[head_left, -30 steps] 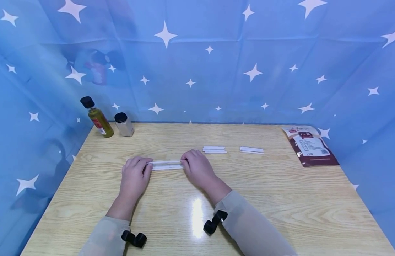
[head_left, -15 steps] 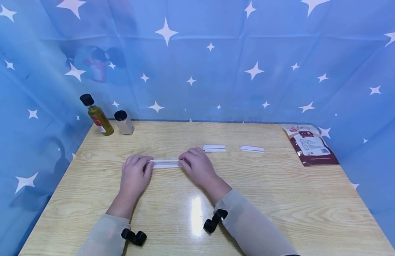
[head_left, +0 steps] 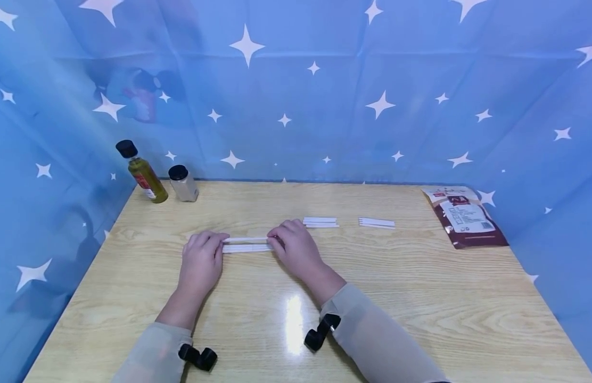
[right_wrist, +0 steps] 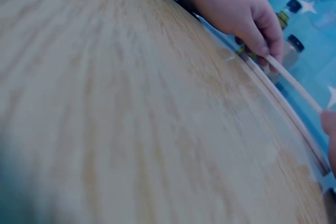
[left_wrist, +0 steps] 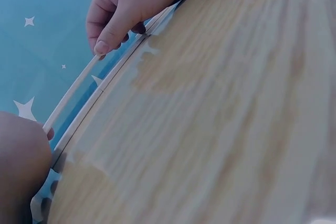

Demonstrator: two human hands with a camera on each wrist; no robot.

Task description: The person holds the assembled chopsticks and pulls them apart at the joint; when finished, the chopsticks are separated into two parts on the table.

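Observation:
In the head view, both hands work at the left middle of the table on a thin white stick. My left hand pinches its left end, and my right hand pinches the right end between thumb and fingers. Just in front of it, more white sticks lie side by side along the wood, partly hidden by the hands. Both wrist views look low across the tabletop. There the pinched stick shows above the lying row, with a gap between them.
Two small groups of white sticks, a left one and a right one, lie beyond my right hand. An oil bottle and a black-lidded jar stand at the back left. A maroon-and-white packet lies at the back right.
My right hand has shifted slightly left along the pinched stick. The left thumb has drawn in, showing more of the lying sticks' left end. The head view has tilted a little.

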